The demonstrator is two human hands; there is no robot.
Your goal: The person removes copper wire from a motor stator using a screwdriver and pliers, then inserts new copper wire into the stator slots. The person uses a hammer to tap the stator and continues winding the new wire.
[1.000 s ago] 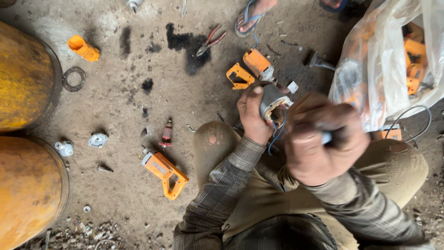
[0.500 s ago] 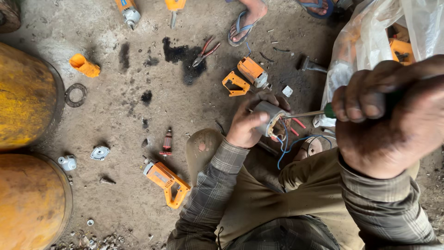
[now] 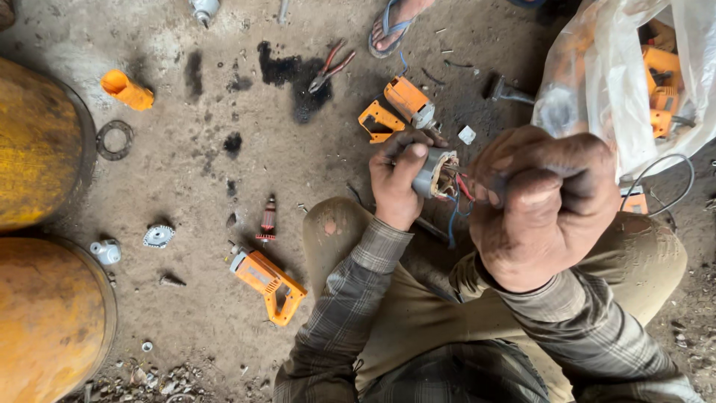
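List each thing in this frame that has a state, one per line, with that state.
Stator: held in left hand, wires loose.
Right hand: clenched in a fist, contents hidden.
Pliers: lying on floor, handles spread.
Orange handle: detached, on floor.
Armature: out of housing, on floor.
Plastic bag: open, holding orange parts.

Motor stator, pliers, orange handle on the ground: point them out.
motor stator [image 3: 426, 173], head view, its grey metal body.
pliers [image 3: 330, 67], head view, near the pivot.
orange handle [image 3: 270, 282], head view, its middle.
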